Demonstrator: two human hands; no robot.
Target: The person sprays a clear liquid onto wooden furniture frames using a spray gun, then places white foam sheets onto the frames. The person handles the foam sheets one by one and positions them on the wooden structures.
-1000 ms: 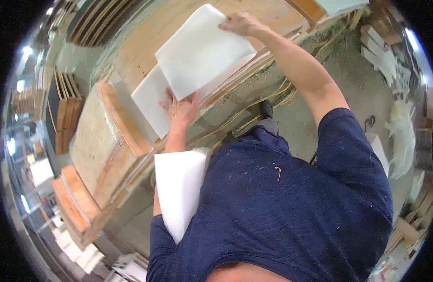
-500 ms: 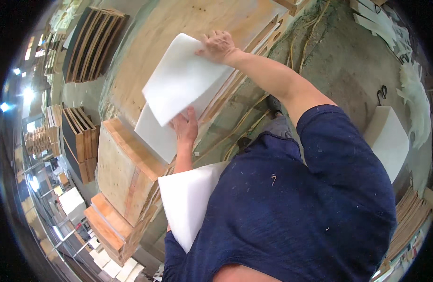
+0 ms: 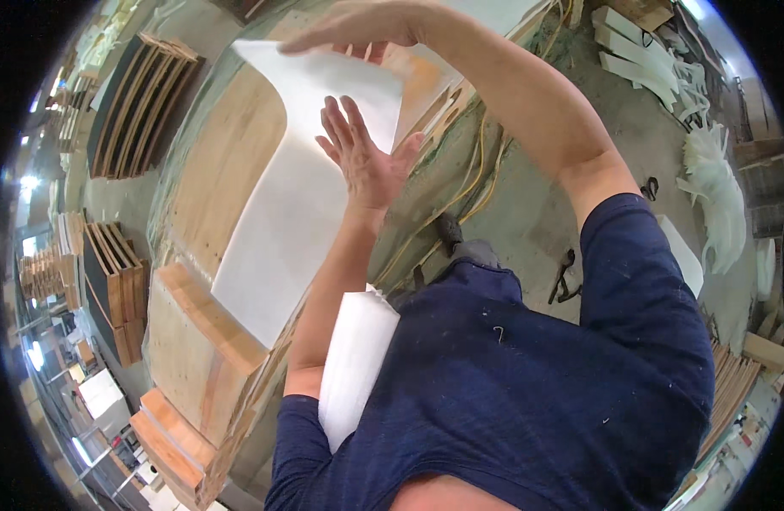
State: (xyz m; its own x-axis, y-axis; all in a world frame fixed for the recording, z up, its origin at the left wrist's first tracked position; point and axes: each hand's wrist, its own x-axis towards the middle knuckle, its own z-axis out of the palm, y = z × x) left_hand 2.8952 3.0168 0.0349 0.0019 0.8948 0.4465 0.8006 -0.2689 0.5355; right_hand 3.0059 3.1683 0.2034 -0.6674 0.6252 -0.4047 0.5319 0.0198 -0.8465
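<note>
A white foam sheet (image 3: 277,230) lies on the plywood board (image 3: 226,170), its far part bent upward. My left hand (image 3: 366,162) is open, fingers spread, in front of the raised part; I cannot tell if it touches. Over the sheet's far edge arches my right hand (image 3: 362,30), its fingers stretched out and its palm partly hidden. Between my left upper arm and my body is tucked a folded piece of white foam (image 3: 358,358).
A wooden block (image 3: 209,319) borders the sheet's near end, with a plywood box (image 3: 183,358) beside it. Curved panel stacks (image 3: 141,106) stand at the left. Yellow cables (image 3: 473,175) run along the floor; foam strips (image 3: 639,64) lie at the far right.
The sheet has spread along the board, its far part now standing up. My right hand has moved farther away and left, opening; my left hand has risen to the right. The tucked foam looks narrower.
</note>
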